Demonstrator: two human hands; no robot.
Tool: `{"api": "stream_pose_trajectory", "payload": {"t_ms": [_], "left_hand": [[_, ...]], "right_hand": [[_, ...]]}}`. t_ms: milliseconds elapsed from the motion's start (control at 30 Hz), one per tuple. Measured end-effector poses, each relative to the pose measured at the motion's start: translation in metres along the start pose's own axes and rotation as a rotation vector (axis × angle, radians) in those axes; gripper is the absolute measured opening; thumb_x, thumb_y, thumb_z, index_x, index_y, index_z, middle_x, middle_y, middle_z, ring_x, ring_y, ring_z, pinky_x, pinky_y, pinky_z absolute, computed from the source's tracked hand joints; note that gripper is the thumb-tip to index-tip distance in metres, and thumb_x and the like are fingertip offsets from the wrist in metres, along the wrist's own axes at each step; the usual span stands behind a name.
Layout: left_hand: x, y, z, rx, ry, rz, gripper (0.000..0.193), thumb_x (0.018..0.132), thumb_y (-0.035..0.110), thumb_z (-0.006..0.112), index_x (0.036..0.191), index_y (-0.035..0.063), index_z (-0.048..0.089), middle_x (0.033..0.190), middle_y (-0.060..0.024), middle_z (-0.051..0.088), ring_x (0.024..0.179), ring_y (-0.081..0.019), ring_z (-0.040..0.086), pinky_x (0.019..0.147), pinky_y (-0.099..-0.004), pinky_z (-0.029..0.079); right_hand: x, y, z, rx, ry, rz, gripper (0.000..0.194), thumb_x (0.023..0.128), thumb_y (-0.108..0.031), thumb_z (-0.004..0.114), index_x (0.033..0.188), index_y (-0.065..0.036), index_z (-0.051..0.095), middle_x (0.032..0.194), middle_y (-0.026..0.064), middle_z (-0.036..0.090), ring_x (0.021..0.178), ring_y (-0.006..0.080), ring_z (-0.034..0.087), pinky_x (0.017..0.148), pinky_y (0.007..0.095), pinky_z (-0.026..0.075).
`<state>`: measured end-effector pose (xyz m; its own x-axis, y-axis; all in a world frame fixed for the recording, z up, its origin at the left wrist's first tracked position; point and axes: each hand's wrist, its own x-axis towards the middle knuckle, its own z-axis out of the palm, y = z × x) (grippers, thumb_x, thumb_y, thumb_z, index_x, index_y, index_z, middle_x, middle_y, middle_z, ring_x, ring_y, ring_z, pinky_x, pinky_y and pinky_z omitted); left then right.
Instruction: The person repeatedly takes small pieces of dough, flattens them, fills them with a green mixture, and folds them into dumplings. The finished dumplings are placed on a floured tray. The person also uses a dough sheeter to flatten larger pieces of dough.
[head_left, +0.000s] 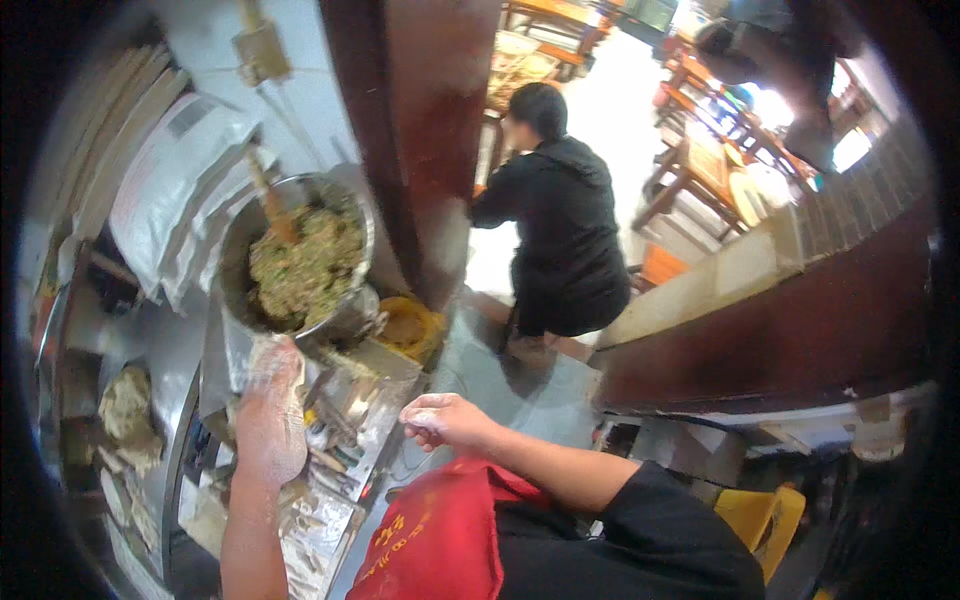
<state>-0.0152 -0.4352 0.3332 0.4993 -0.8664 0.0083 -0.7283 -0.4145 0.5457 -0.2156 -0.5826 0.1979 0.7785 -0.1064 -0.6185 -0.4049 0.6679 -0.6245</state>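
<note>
My left hand (276, 397), dusted with flour, reaches out by the near rim of a deep metal pot (367, 240). Blur hides whether its fingers touch or grip anything. Minced filling with green bits (311, 266) is heaped in the pot, and a wooden utensil (270, 195) stands in it at a tilt. In front of my red apron (427, 536), my right hand (442, 420) is floury too, with its fingers curled in and no object visible in it. A pale lump of dough (126, 405) rests on the metal worktop (174, 352) at left.
White sacks (176, 184) are stacked behind the pot. A yellow tub (412, 326) stands right of it. Small tools (330, 457) and a floury metal surface (307, 547) lie below my left arm. Beyond a dark red post (435, 120), a person in black (566, 232) sits facing away.
</note>
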Motion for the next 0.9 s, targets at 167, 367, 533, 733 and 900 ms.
{"api": "stream_pose_trajectory", "payload": {"t_ms": [167,367,533,733,900], "left_hand": [[-0.041,-0.017,0.005,-1.746,-0.107,-0.447,0.054,0.094,0.028,0.05,0.134,-0.0087,0.043,0.129,-0.027,0.055,0.118,-0.0407,0.056,0.102,-0.0508,0.044],[-0.089,-0.024,0.011,-1.83,0.099,-0.451,0.052,0.088,0.028,0.061,0.126,-0.0063,0.053,0.122,-0.0231,0.059,0.114,-0.0352,0.058,0.1,-0.0474,0.046],[-0.148,-0.041,0.01,-1.787,0.182,-0.552,0.059,0.086,0.017,0.067,0.137,-0.0054,0.046,0.134,-0.0169,0.055,0.124,-0.0286,0.053,0.105,-0.0403,0.042],[-0.263,-0.082,0.032,-2.031,0.016,-0.294,0.063,0.086,0.008,0.068,0.142,-0.0007,0.041,0.142,-0.0191,0.045,0.129,-0.0357,0.047,0.105,-0.0478,0.043],[-0.345,-0.151,0.108,-1.195,0.322,-1.136,0.05,0.089,0.023,0.069,0.129,-0.0032,0.053,0.117,-0.0122,0.064,0.096,-0.0221,0.064,0.08,-0.0365,0.054]], "right_hand": [[-0.007,-0.025,0.042,-0.036,-0.219,-0.193,0.03,0.094,-0.022,0.059,0.114,0.001,0.061,0.101,0.0084,0.066,0.084,0.0175,0.064,0.073,0.0314,0.054],[-0.01,-0.045,0.095,0.07,-0.454,-0.01,0.039,0.092,-0.017,0.065,0.124,0.003,0.057,0.104,0.0098,0.066,0.083,0.0186,0.065,0.075,0.0317,0.054],[0.014,-0.024,0.125,-0.111,-0.357,0.238,0.018,0.087,-0.007,0.066,0.103,0.002,0.064,0.095,0.0089,0.066,0.078,0.0199,0.065,0.07,0.0319,0.054],[0.032,-0.053,0.167,0.103,-0.342,-0.212,0.024,0.086,-0.003,0.062,0.109,0.003,0.062,0.104,0.0118,0.065,0.095,0.0244,0.064,0.084,0.0351,0.052],[0.119,-0.056,0.231,-1.269,0.038,-0.933,0.035,0.092,-0.016,0.058,0.123,0.001,0.058,0.12,0.0156,0.062,0.107,0.0267,0.06,0.097,0.0369,0.045]]}}
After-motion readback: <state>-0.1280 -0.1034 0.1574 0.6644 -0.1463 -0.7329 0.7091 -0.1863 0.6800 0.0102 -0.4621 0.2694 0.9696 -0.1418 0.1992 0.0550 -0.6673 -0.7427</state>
